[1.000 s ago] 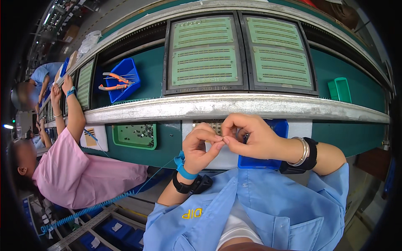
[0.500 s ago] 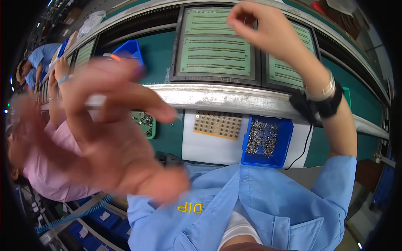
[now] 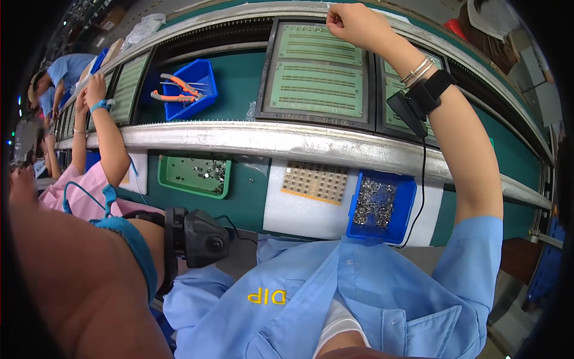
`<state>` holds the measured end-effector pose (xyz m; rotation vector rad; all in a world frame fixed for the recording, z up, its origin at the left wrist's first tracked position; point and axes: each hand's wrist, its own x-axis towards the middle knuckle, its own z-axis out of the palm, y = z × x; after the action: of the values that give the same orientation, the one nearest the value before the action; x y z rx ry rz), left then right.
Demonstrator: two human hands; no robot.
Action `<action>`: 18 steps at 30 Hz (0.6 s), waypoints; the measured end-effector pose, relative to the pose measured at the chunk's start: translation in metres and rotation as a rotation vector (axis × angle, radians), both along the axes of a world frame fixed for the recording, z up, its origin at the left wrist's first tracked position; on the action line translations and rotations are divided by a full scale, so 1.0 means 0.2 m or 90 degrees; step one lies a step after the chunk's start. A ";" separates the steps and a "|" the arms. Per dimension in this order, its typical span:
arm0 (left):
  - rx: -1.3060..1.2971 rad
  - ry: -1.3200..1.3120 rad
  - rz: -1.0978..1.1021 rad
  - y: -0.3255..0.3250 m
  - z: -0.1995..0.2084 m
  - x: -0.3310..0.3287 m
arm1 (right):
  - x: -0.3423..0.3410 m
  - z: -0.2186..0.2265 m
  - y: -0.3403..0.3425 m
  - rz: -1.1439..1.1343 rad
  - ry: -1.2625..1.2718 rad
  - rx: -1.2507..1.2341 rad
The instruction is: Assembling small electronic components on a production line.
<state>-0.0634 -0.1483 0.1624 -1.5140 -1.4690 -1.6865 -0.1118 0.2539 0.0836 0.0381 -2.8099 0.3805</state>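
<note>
My right hand (image 3: 359,25) is over the far edge of a pale green circuit board (image 3: 320,45). Its fingers are curled with the tips pressed together; whatever they may hold is too small or hidden. Small shiny parts line that board's top edge beside the fingertips. A second green board (image 3: 320,90) lies nearer in the same black carrier frame (image 3: 266,78). Large and close, my left hand (image 3: 78,263) fills the lower left. Its fingers run into the dark rim and cannot be made out. A teal band and a black camera-like device (image 3: 203,238) are on that wrist.
A metal rail (image 3: 287,142) crosses the bench. Nearer lie a blue bin (image 3: 411,209) of small metal parts, a tan sheet of components (image 3: 314,182) and a green tray (image 3: 194,190). Orange-handled pliers (image 3: 179,87) rest on a blue bin (image 3: 206,105). A co-worker's hands (image 3: 89,96) are at left.
My left hand has swung from the middle left, fingers spread, to the lower left close by, uncovering the pliers and green tray. My right fingers have drawn together at the board's far edge.
</note>
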 end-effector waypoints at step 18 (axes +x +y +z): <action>0.020 0.060 -0.065 0.02 0.03 -0.06 | -0.09 -0.11 0.04 0.003 -0.022 0.081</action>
<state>-0.0753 -0.1437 0.1680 -1.6540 -1.3321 -1.6630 -0.1296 0.2610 0.0610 0.0663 -2.8646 0.2041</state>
